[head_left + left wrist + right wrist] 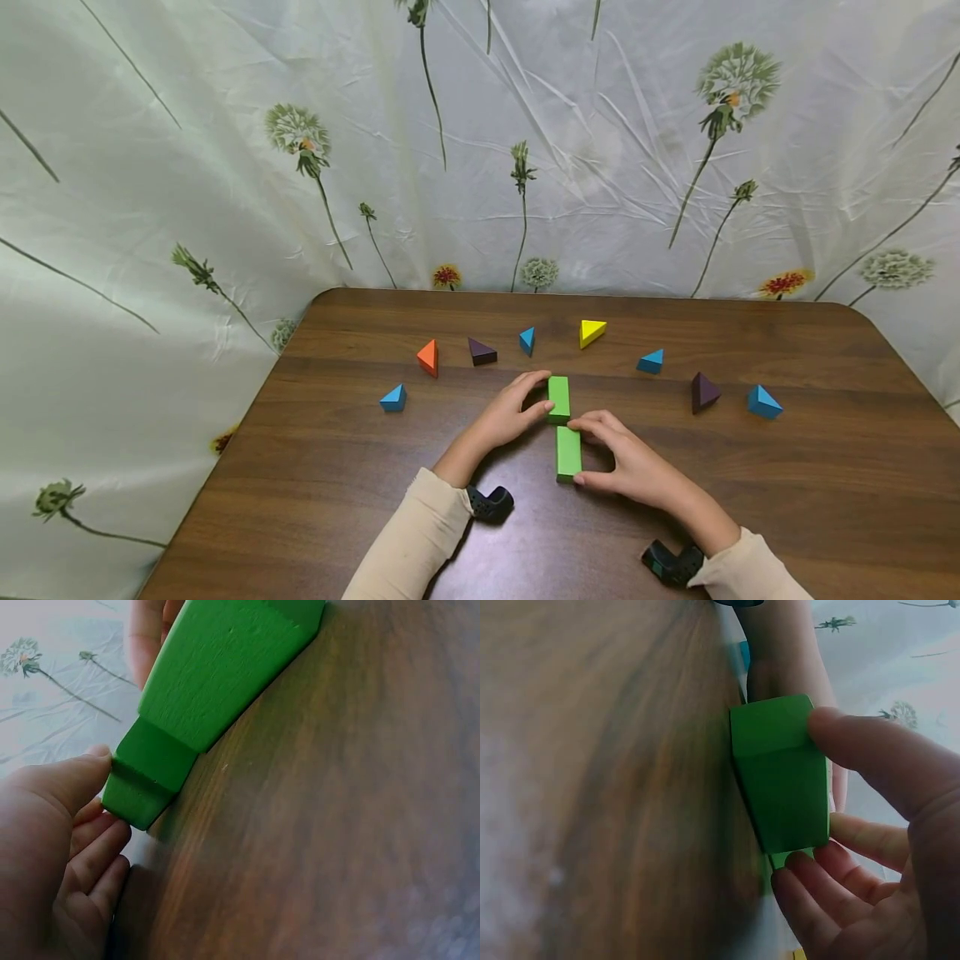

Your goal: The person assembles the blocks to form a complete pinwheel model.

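Note:
Two green rectangular blocks lie end to end on the wooden table, the near one set slightly to the right. My left hand (510, 415) pinches the far green block (558, 397) from its left side, thumb by the near end and fingers by the far end. With thumb and fingertips at opposite ends, my right hand (628, 465) holds the near green block (568, 452) from the right. In the left wrist view, the near block (225, 667) looms large beside the far one (154, 761). The right wrist view has the thumb (855, 739) against the near block (784, 780).
Triangular blocks form a loose arc beyond the hands: several blue, such as the leftmost blue triangle (393, 398), an orange triangle (428, 358), two dark purple triangles (482, 352) and a yellow triangle (592, 332). A flowered curtain (480, 167) hangs behind the table (315, 500).

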Motion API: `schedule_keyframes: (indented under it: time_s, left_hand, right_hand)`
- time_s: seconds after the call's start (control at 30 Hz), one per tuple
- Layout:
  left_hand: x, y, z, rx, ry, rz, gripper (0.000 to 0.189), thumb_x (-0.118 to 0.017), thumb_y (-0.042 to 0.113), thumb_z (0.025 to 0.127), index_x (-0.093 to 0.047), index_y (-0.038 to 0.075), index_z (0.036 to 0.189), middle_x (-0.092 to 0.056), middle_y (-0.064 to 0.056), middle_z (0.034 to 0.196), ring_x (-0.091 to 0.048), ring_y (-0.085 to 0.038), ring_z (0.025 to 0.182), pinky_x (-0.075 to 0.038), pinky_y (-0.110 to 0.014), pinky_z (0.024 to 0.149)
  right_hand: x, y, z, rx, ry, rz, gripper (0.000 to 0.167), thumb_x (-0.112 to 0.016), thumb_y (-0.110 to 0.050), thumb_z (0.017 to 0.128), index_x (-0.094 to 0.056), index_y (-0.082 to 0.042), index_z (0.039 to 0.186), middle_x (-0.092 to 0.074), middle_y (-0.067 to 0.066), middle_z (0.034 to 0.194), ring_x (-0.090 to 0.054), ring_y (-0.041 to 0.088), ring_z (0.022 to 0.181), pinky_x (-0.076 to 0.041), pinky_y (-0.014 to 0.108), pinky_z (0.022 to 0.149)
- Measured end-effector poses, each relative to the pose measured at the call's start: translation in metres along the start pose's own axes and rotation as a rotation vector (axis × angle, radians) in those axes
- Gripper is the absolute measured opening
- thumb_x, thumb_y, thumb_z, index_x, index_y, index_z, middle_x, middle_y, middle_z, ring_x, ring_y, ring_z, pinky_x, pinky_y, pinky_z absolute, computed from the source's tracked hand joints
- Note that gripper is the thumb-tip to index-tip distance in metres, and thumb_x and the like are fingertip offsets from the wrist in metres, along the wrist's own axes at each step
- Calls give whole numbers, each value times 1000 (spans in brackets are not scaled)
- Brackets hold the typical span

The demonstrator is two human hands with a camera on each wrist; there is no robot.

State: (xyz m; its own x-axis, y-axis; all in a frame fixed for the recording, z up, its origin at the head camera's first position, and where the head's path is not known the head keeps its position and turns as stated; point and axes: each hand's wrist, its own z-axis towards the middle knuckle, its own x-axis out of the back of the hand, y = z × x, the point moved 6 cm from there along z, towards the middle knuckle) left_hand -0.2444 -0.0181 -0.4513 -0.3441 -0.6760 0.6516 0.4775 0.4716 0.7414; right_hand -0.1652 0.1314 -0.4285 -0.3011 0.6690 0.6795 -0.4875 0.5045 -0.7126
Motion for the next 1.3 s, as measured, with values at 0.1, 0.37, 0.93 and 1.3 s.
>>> schedule_keyframes:
  time_s: [0.1, 0.37, 0.93, 1.3]
  left_hand:
    - [1, 1, 0, -1, 2, 0, 50, -52, 30, 92, -39, 7, 134, -44, -6, 131, -40, -14, 120, -32, -32, 98]
    - [0, 0, 1, -1, 6, -1, 49, -52, 29, 92, -40, 7, 133, -45, -5, 129, -41, -14, 119, -32, -32, 98]
    - [0, 0, 0, -7, 12, -4, 48, -52, 30, 92, -40, 9, 133, -46, -5, 128, -42, -13, 118, -33, -32, 97]
    - [0, 1, -2, -1, 7, -11, 48, -51, 31, 92, -40, 11, 133, -46, -4, 127, -43, -13, 117, -34, -32, 96]
  right_hand:
    - [-1, 1, 3, 8, -1, 11, 59, -70, -33, 79, -47, -6, 126, -42, 4, 118, -48, 20, 104, -43, 34, 86]
    - [-1, 0, 7, 46, 20, 33, 61, -72, -30, 76, -48, -5, 127, -43, 5, 117, -48, 20, 103, -45, 32, 83]
    - [-2, 2, 11, 35, 42, 52, 61, -72, -29, 76, -48, -7, 127, -43, 5, 120, -48, 21, 105, -46, 34, 82]
    - [-3, 4, 10, 2, 35, 54, 67, -71, -31, 77, -44, -5, 132, -43, 6, 121, -50, 21, 103, -45, 34, 82]
